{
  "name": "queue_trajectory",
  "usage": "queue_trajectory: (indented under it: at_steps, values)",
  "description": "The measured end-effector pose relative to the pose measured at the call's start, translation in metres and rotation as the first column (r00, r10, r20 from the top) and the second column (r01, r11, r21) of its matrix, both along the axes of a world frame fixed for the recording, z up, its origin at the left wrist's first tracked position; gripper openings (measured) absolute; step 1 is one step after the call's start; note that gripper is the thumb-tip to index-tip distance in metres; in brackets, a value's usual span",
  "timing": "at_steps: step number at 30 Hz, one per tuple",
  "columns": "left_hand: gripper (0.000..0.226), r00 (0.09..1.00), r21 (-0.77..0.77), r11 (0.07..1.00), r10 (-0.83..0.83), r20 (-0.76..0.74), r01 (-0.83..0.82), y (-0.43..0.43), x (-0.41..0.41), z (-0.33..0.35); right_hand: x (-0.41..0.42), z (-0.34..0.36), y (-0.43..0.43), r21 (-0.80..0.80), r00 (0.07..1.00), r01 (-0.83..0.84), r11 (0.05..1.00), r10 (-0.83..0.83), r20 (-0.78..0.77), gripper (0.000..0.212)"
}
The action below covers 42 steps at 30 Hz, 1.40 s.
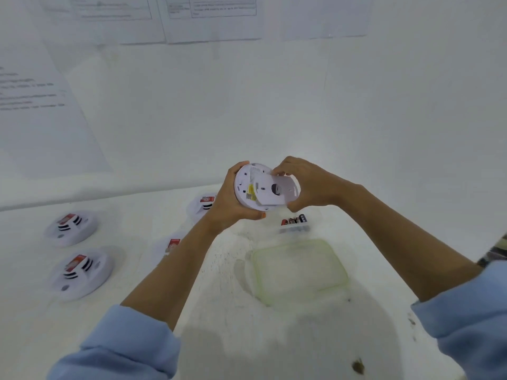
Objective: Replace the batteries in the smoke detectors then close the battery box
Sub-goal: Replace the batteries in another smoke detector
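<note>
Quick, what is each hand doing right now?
Left hand: grips the smoke detector by its rim.
Right hand: pinches the detector's back cover.

A staged work bench, more lab than home: a white table (397, 220) against bare white walls (274, 105), printed sheets (211, 17) taped up at twelve and ten o'clock (text too blurred to read), detectors (71, 227) laid out in rows at eight.
</note>
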<state>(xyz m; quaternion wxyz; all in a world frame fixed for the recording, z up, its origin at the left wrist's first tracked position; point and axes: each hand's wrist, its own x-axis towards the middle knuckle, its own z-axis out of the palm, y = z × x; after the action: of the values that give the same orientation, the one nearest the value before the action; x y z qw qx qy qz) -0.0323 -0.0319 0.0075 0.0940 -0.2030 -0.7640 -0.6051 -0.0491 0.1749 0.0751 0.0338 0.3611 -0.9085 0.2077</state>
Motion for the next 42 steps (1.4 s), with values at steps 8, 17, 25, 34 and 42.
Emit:
queue_trajectory:
  at_steps: [8, 17, 25, 34, 42]
  values:
    - [0.108, 0.99, 0.059, 0.988, 0.141, 0.003, -0.141, -0.012, 0.046, -0.001, 0.053, -0.033, 0.024, 0.039, 0.957, -0.023, 0.999, 0.011, 0.291, 0.069]
    - [0.103, 0.98, 0.06, 0.978, 0.2, 0.015, -0.2, -0.005, 0.082, -0.006, 0.069, -0.059, 0.031, 0.173, 0.924, -0.046, 0.984, -0.024, 0.381, 0.066]
    - [0.102, 0.988, 0.096, 0.983, 0.157, 0.003, -0.157, 0.002, 0.077, -0.001, 0.056, -0.014, -0.016, -0.393, 0.95, 0.048, 0.918, 0.08, 0.303, 0.049]
    - [0.112, 0.996, 0.071, 0.997, -0.029, 0.086, 0.023, -0.009, 0.033, 0.008, 0.009, -0.015, -0.029, -0.31, 0.979, 0.05, 0.95, 0.015, 0.204, 0.06]
    - [0.097, 0.992, 0.041, 0.999, -0.03, 0.12, 0.025, -0.012, -0.002, -0.001, -0.02, -0.032, -0.028, 0.029, 0.992, -0.011, 1.0, 0.015, -0.121, 0.053]
